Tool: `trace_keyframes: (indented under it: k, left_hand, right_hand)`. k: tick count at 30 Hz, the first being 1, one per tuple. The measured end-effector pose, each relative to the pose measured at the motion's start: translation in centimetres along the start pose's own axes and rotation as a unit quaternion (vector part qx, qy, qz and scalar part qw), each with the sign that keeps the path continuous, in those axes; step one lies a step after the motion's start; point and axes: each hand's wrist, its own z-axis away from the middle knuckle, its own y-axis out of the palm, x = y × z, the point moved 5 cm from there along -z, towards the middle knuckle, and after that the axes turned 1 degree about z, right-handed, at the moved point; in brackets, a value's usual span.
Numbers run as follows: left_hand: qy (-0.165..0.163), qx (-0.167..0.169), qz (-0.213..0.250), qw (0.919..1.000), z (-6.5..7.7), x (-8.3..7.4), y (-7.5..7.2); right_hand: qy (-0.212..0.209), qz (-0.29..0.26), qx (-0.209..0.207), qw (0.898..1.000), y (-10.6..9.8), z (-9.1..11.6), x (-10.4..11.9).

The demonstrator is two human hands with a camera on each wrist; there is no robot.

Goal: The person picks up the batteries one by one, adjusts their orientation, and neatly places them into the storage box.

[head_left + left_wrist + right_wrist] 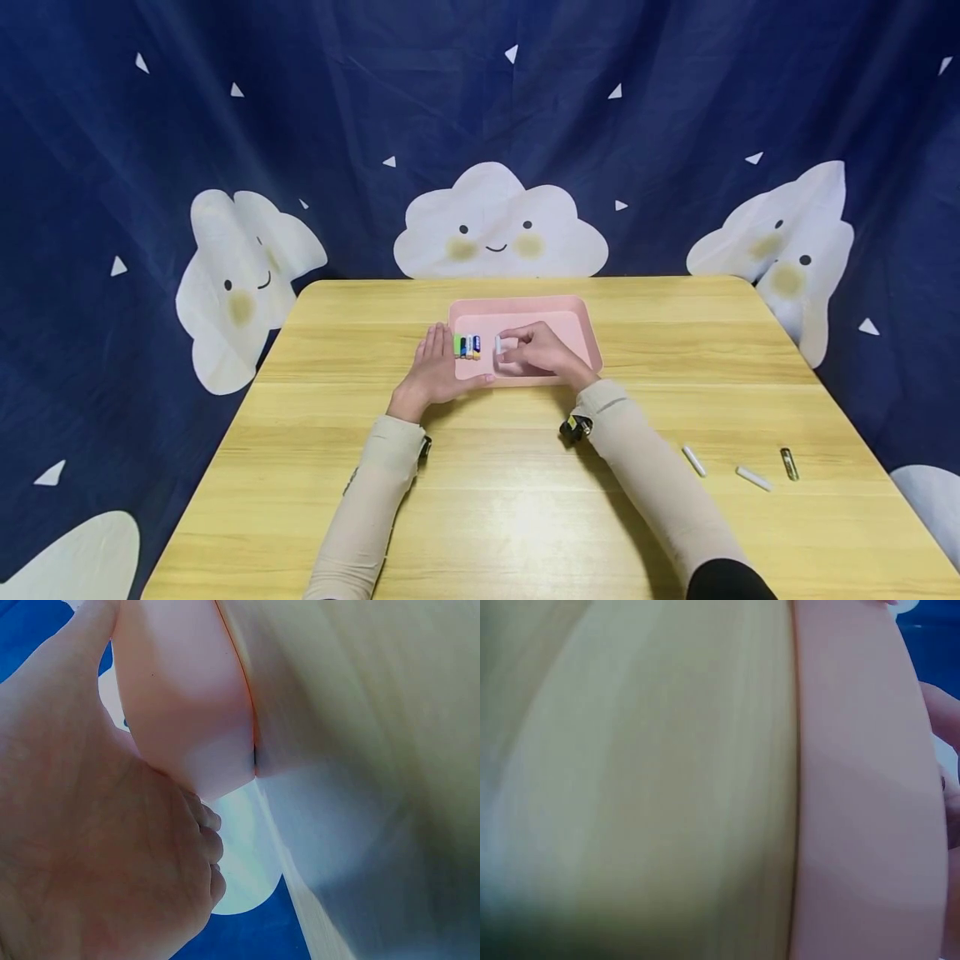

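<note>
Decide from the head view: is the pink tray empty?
No, a row of batteries sits inside the pink tray, beside the left hand.

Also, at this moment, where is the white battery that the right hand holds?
In the head view, the white battery is pinched by the right hand at the left half of the pink tray, just right of the coloured batteries.

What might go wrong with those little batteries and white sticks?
The white stick might slip, since the right hand holds it by the fingertips. It could then bump the row of batteries beside it in the pink tray. The dark battery lying on the table looks round, so it might roll away.
</note>
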Motion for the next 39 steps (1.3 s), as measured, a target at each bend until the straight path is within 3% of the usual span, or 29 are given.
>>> trace_keyframes:
  k: [10, 25, 39]
  left_hand:
    - [0.000, -0.001, -0.006, 1.0000, -0.7, 0.6, 0.6]
    - [0.008, -0.010, -0.005, 0.9999, 0.2, -0.1, -0.2]
    - [0.010, -0.008, -0.006, 0.9999, 0.2, -0.1, -0.3]
  right_hand:
    - [0.030, 0.012, -0.004, 0.999, 1.4, -1.0, -0.5]
    - [0.024, 0.084, 0.001, 0.996, 2.7, -2.5, 0.0]
    - [0.030, 0.079, -0.002, 0.996, 3.2, -2.5, 0.5]
